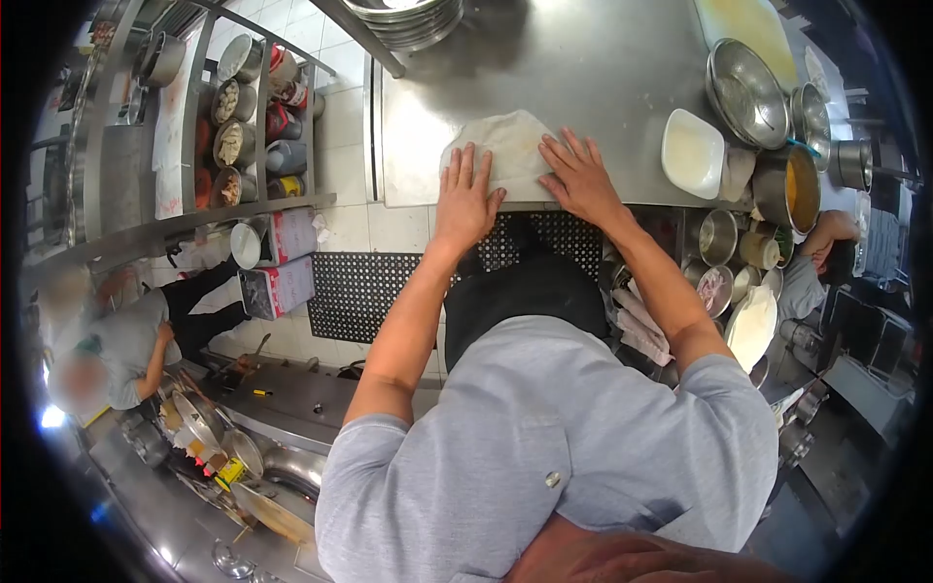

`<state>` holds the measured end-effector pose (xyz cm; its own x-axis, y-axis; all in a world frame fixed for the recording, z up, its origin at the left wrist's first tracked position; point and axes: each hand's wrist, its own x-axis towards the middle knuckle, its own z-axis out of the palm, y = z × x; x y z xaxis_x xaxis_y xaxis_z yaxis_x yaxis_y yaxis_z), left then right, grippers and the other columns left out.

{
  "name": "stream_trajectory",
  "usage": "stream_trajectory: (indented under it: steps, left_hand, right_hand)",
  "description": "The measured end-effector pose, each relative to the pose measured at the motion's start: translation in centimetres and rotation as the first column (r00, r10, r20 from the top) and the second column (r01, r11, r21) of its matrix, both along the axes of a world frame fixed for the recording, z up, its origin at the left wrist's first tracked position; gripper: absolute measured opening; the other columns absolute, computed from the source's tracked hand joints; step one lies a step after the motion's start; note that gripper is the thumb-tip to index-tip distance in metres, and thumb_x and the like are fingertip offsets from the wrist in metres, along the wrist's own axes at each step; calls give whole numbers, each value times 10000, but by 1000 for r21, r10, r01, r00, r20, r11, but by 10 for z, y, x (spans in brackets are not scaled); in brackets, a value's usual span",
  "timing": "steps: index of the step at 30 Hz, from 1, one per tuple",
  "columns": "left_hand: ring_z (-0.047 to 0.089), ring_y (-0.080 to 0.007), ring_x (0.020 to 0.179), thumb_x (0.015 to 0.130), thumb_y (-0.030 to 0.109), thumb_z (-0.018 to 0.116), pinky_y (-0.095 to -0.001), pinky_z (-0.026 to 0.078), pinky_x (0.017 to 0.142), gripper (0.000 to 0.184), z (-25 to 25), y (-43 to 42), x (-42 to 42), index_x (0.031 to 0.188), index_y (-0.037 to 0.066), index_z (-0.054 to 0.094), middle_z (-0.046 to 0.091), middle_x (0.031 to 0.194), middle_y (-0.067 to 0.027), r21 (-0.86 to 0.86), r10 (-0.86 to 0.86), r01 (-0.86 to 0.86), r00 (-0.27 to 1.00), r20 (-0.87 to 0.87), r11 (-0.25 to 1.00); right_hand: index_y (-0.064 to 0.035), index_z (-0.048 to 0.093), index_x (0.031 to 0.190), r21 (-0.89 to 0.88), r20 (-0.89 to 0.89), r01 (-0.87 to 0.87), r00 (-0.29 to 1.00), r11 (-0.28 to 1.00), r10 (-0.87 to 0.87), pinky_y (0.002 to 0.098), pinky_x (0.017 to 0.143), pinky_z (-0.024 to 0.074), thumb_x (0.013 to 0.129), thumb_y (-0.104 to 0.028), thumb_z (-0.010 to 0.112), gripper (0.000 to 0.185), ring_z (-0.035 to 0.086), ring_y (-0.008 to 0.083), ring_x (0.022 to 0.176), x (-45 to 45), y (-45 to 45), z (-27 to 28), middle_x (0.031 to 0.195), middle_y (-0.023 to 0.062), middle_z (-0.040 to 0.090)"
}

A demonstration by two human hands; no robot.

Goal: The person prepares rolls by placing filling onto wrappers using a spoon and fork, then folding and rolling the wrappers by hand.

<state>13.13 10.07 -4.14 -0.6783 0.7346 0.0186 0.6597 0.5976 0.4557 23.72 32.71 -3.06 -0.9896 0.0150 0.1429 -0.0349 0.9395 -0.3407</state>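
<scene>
A thin, pale sheet, possibly dough or cloth (507, 146), lies flat near the front edge of the steel worktable (603, 58). My left hand (468, 199) rests on its left part, palm down with fingers stretched forward. At the sheet's right edge, my right hand (581, 180) lies with its fingers spread and pointing up and to the left. Neither hand grips anything. The middle of the sheet shows between the two hands.
To the right are a white square dish (693, 153), a steel colander (748, 92) and a pot of orange liquid (803, 189). Stacked metal bowls (408, 21) stand at the back left. Shelves with pots are left; two other people are at the sides.
</scene>
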Motion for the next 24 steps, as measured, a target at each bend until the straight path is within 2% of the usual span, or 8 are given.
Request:
stream_trajectory:
  steps: [13, 15, 16, 17, 21, 22, 23, 24]
  left_hand:
    - [267, -469, 1454, 904, 337, 680, -580, 288, 1149, 639, 23, -24, -4, 1455, 84, 480, 301, 1576, -238, -55, -33, 27, 993, -109, 998]
    - [326, -473, 1419, 881, 247, 711, -559, 309, 1142, 575, 38, -45, -7, 1393, 58, 528, 368, 1529, -252, 233, 180, -148, 976, -123, 961]
    - [400, -463, 1365, 881, 149, 701, -541, 336, 1126, 351, 42, -64, -2, 1203, 25, 638, 467, 1456, -234, 322, 266, -233, 962, -64, 918]
    - [465, -435, 1314, 904, 107, 670, -528, 369, 1100, 157, 42, -85, 6, 1018, 0, 682, 588, 1331, -192, 316, 345, -313, 937, -49, 895]
    - [613, -422, 1109, 971, 174, 592, -523, 399, 1067, 207, 40, -170, 52, 936, -13, 674, 697, 1023, -203, -75, 555, -572, 744, 372, 817]
    - [657, -420, 974, 1005, 213, 544, -494, 454, 1002, 267, 2, -201, 76, 917, -5, 668, 700, 956, -209, -35, 559, -567, 798, 228, 823]
    - [679, -409, 902, 1022, 224, 516, -470, 514, 888, 278, 14, -210, 94, 935, 8, 668, 715, 950, -190, -113, 629, -646, 663, 405, 755]
    - [695, -398, 855, 1038, 225, 464, -467, 539, 793, 273, -5, -227, 119, 1018, 32, 656, 731, 922, -170, -32, 646, -678, 683, 339, 734]
  right_hand:
    - [-48, 571, 1341, 64, 152, -45, 988, 997, 35, 587, 1144, 266, 942, -269, 630, 460, 363, 355, 1426, 4, -12, 1, 1489, 107, 486]
    - [-55, 647, 1223, -27, -163, 22, 986, 999, -26, 551, 1052, 360, 924, -253, 650, 359, 513, 347, 1271, 2, -8, 15, 1305, 111, 622]
    - [-55, 647, 1223, -39, -149, 3, 989, 999, -9, 551, 1052, 360, 924, -253, 650, 359, 513, 347, 1271, 9, -14, 21, 1305, 111, 622]
    - [-56, 678, 1085, -174, -115, -8, 993, 985, -12, 529, 949, 400, 912, -254, 664, 263, 574, 344, 1105, 10, -17, 27, 1122, 110, 662]
    - [-54, 662, 719, -450, 5, -171, 981, 877, 194, 494, 677, 424, 875, -250, 708, 254, 592, 361, 670, 6, -62, 35, 670, 104, 629]
    - [-46, 652, 661, -418, 34, -219, 966, 881, 257, 488, 594, 431, 848, -209, 741, 263, 575, 372, 636, 8, -77, 33, 668, 133, 618]
    - [-52, 662, 687, -435, 76, -263, 942, 861, 326, 488, 630, 443, 858, -217, 727, 247, 595, 379, 666, 10, -93, 28, 676, 134, 632]
    - [-58, 672, 713, -452, 111, -324, 904, 831, 412, 487, 665, 455, 868, -226, 714, 233, 616, 387, 696, 9, -112, 27, 684, 136, 645]
